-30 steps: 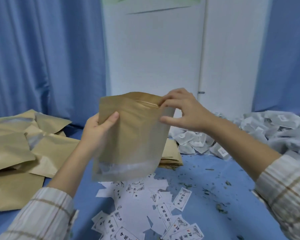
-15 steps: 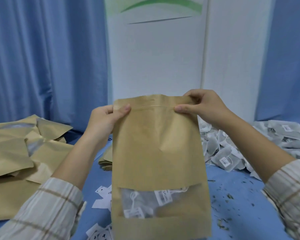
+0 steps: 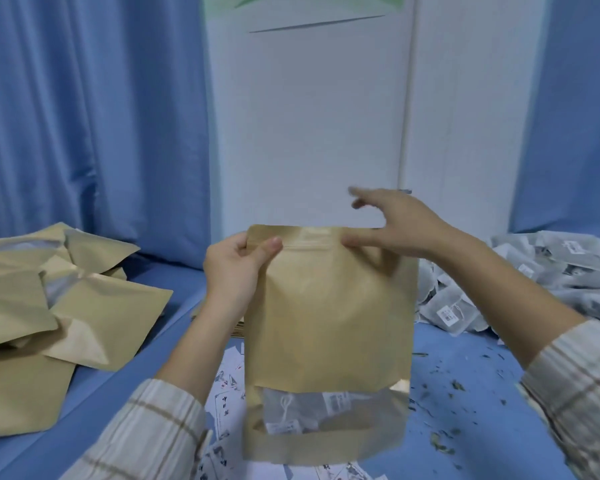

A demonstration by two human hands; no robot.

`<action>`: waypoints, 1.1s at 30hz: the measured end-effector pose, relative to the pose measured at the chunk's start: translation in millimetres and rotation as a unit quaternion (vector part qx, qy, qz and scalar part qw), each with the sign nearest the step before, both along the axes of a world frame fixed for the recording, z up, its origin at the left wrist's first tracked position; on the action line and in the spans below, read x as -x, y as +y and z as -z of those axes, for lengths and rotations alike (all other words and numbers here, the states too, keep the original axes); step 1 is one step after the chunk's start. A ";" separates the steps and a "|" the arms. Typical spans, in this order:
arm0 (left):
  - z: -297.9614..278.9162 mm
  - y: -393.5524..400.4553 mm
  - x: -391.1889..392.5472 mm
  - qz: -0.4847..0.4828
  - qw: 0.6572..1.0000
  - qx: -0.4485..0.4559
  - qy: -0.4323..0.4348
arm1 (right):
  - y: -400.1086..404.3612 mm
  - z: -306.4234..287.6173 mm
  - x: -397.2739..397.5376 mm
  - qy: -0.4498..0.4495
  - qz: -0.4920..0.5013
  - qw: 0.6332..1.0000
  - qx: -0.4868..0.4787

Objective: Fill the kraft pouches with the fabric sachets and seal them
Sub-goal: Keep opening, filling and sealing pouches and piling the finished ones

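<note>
While the kraft pouch hangs upright above the blue table, its clear window near the bottom shows a few white fabric sachets lying inside, strings and small labels visible through the film. Right below and behind the pouch's lower edge, loose printed paper labels are scattered over the tabletop, and dark flecks of dried herb are strewn across the blue surface on the right.

The left hand pinches the top left corner of the pouch, thumb pressed on the near face just under the zip strip and the fingers wrapped behind. The right hand is at the top right corner: its thumb touches the near face by the zip line, while the other fingers are spread and lifted clear above the pouch's top edge, blurred. Both wrists come out of striped plaid sleeves.

Further out on the left, a heap of other kraft pouches lies piled on the table, some showing their windows. Peeking from behind the left forearm is the edge of a flat stack of pouches. On the right, beyond the right forearm, sits a large mound of loose fabric sachets, each white with a small printed tag.

At the back stand blue curtains on both sides of a white panel, with a green mark at its upper edge.
</note>
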State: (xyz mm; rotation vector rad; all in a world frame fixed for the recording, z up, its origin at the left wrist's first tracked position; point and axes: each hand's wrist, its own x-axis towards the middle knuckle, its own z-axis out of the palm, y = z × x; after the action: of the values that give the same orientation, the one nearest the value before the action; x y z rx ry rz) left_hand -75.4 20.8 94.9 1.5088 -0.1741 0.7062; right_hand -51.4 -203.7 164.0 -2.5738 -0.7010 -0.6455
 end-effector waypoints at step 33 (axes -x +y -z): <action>15.0 -7.2 -7.0 -0.027 0.999 -0.004 -0.028 | 58.1 -15.0 -7.9 0.022 -0.076 0.993 0.085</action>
State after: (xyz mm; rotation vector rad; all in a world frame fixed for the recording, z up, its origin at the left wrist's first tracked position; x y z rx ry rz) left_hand -68.3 13.6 79.9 1.5066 -0.1794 0.7934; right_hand -43.5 -145.5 179.0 -2.6460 -0.9640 -0.4975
